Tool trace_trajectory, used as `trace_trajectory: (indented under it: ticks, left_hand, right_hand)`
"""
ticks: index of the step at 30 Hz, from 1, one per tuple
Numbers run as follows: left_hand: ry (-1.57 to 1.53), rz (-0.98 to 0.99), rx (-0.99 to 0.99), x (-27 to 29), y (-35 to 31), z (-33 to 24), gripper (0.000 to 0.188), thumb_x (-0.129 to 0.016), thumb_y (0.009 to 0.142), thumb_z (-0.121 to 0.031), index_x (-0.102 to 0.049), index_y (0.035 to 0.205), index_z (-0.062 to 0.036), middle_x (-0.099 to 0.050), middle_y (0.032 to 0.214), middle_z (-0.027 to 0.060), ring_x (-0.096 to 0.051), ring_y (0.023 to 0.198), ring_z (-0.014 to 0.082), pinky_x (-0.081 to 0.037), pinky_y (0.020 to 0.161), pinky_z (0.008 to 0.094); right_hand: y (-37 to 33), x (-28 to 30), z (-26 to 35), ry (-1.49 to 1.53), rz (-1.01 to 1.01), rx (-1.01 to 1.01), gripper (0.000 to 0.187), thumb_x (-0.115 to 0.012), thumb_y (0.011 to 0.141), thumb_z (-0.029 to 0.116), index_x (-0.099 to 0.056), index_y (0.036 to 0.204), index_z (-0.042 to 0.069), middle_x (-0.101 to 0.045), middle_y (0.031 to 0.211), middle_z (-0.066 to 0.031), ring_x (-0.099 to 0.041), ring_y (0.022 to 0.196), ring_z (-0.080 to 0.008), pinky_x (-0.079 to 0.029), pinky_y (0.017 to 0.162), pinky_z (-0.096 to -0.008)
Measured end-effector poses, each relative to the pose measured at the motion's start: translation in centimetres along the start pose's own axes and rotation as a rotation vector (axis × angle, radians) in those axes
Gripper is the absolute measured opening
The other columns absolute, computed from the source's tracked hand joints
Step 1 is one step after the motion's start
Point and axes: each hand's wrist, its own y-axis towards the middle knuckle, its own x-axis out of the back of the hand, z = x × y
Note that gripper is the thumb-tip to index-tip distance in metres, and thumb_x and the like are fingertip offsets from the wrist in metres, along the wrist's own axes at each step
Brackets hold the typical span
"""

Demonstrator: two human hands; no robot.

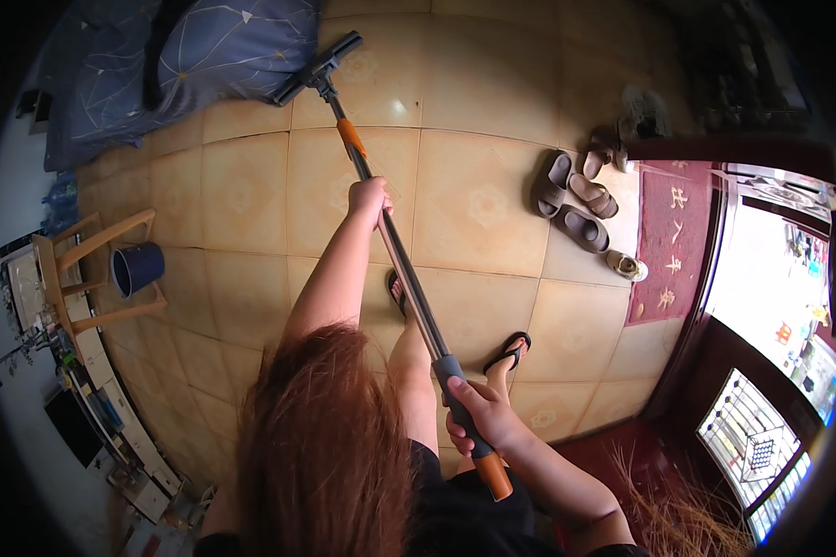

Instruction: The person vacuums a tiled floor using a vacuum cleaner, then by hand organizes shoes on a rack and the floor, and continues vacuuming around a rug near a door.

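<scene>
A long-handled mop (409,269) with a grey and orange shaft slants across the middle of the view. My left hand (370,201) is closed round its upper shaft, just below an orange sleeve. Lower down, my right hand (478,413) wraps the dark grey grip near the orange end cap, thumb lying along it. The narrow grey mop head (318,69) is at the far end, against the edge of a blue patterned cloth (232,56). Whether its underside rests on the floor I cannot tell. Long reddish-brown hair (330,446) hides part of my left arm.
Tan tiles (478,204) cover the floor. Several slippers and shoes (581,200) lie right, beside a red doormat (671,241) at a bright doorway. Left are a wooden stool frame (102,320), a dark blue bucket (139,269) and a cabinet (111,399). A straw broom (683,520) is lower right.
</scene>
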Motion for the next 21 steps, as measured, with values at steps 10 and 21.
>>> trace_trajectory:
  ticks: [10,21]
  left_hand:
    - [-0.078,-0.019,0.053,-5.4,-10.9,12.6,0.020,-0.046,0.072,-0.012,-0.034,0.057,-0.0070,-0.035,0.043,0.0028,-0.036,0.031,0.0141,-0.031,0.031,0.0287]
    - [-0.293,-0.019,0.237,-8.1,-26.9,26.4,0.017,-0.046,0.073,-0.014,-0.035,0.065,-0.0057,-0.036,0.048,0.0040,-0.036,0.033,0.0137,-0.033,0.034,0.0290]
  right_hand:
    - [-8.1,10.4,-9.3,-0.019,-0.005,-0.054,0.037,-0.036,0.084,0.039,-0.038,0.084,0.003,-0.039,0.049,-0.0061,-0.039,0.033,-0.0141,-0.035,0.032,-0.0258]
    - [-22.4,17.2,-17.3,-0.270,-0.093,-0.247,0.034,-0.032,0.086,0.038,-0.039,0.081,0.006,-0.042,0.050,-0.0046,-0.040,0.038,-0.0141,-0.036,0.035,-0.0263]
